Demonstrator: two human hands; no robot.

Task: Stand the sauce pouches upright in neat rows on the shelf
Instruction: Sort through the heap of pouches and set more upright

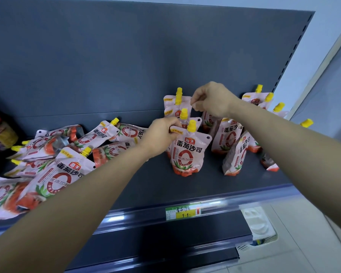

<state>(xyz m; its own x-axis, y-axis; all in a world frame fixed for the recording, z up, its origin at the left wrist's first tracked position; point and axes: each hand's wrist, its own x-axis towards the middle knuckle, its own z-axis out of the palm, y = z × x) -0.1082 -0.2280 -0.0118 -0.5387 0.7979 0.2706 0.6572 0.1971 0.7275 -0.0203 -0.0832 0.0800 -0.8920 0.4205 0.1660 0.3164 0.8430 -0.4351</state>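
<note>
Pink tomato-sauce pouches with yellow caps fill a dark grey shelf [156,186]. One front pouch [188,152] stands upright mid-shelf, and my left hand [161,134] pinches its top left corner. Behind it stand two more upright pouches [177,104]. My right hand [213,99] is closed at the top of a pouch standing behind; its fingers hide what they grip. More pouches [229,137] stand or lean to the right. A heap of fallen pouches [53,172] lies flat on the left.
The shelf's back panel [126,56] rises behind the pouches. A price tag [182,212] sits on the front rail. Dark jars [0,134] stand at the far left. A white plastic object [258,223] lies on the floor below right.
</note>
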